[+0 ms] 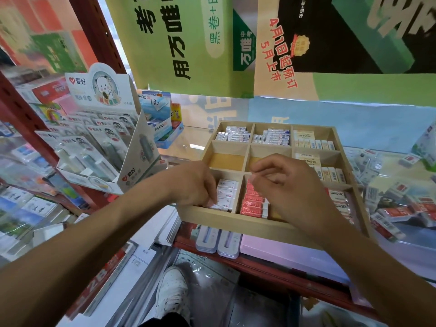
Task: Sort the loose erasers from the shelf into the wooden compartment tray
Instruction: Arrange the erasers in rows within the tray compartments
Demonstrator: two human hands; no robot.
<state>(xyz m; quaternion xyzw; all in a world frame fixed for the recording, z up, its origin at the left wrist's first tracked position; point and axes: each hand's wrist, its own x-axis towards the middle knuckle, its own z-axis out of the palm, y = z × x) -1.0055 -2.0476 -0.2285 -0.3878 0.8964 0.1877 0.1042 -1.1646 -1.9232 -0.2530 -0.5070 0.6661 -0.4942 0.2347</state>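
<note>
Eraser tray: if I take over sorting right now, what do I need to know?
Left hand: fingers curled down on the white erasers in the near-left compartment of the wooden tray.
Right hand: hovering over the near-middle compartment above the red erasers; whether it pinches anything cannot be told.
Done: most compartments hold rows of erasers.
Left: the middle-left compartment looks empty, and the one next to it looks mostly bare. Loose erasers lie scattered on the shelf right of the tray.

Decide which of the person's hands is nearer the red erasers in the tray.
Right. The right hand hovers directly over the red erasers; the left hand is one compartment to their left, on the white erasers.
</note>
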